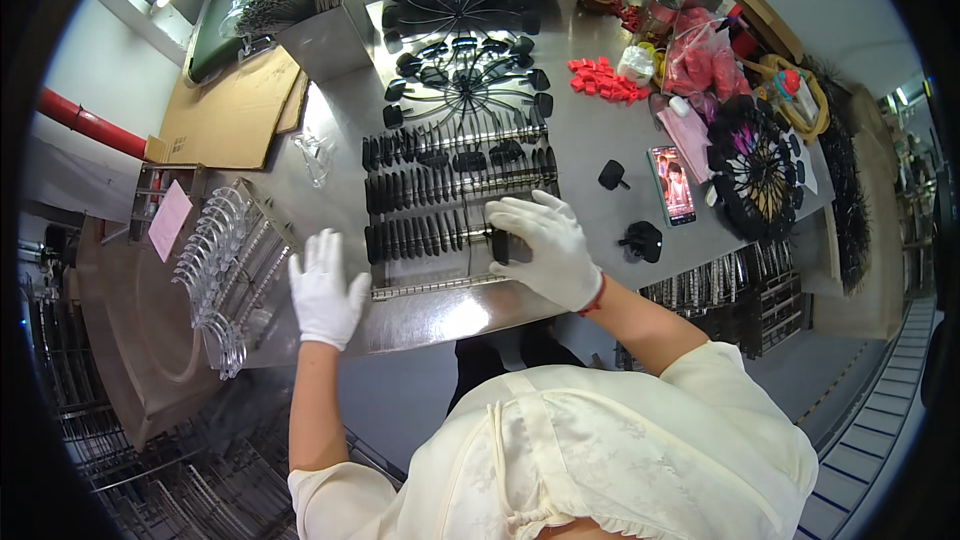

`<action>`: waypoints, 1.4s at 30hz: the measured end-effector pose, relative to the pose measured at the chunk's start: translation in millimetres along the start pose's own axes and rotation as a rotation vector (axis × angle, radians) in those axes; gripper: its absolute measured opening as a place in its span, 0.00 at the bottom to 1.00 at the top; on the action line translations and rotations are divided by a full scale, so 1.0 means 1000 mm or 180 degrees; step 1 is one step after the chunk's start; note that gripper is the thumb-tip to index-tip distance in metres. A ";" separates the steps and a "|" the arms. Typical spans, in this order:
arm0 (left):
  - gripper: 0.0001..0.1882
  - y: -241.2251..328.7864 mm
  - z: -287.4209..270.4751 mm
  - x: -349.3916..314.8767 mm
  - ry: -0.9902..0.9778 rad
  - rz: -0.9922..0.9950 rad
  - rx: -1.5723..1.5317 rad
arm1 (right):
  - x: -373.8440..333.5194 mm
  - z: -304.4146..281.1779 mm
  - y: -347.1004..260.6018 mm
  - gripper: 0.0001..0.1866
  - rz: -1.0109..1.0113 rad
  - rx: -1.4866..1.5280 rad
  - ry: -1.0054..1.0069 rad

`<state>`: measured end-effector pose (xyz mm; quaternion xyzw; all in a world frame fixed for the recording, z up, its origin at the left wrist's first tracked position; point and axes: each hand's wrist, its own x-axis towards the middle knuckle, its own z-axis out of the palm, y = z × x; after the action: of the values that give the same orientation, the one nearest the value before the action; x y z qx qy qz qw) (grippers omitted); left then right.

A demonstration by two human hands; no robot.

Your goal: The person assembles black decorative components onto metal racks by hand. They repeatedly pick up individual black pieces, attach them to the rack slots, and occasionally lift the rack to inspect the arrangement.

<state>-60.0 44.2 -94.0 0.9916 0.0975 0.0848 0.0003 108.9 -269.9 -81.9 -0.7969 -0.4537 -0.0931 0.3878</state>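
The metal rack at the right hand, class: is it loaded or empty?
Loaded: rows of black pieces stand in the metal rack; whether every slot is filled cannot be told.

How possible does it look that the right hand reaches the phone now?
Probably yes: between the right hand and the phone, only two small black pieces lie on the table, and neither seems to block the way.
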 end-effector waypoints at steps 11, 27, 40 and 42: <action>0.24 -0.076 0.028 0.012 0.0691 -0.2780 -0.4215 | 0.033 0.027 -0.009 0.41 0.0143 -0.1306 -0.1308; 0.23 -0.115 -0.040 0.370 0.1730 -0.0880 -0.1590 | -0.123 0.003 0.023 0.53 0.2502 -0.0867 -0.0319; 0.19 -0.126 -0.052 0.453 0.1431 -0.0367 -0.0633 | -0.086 -0.029 -0.080 0.13 0.2810 -0.1702 -0.0594; 0.17 -0.120 -0.059 0.449 0.1160 -0.0270 -0.0316 | -0.092 -0.027 -0.088 0.14 0.2906 -0.1732 -0.0604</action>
<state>341.3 247.7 38.2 0.9536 0.1334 0.2676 0.0352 -7.8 -323.6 -62.2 -0.9897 -0.0537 0.0432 0.1257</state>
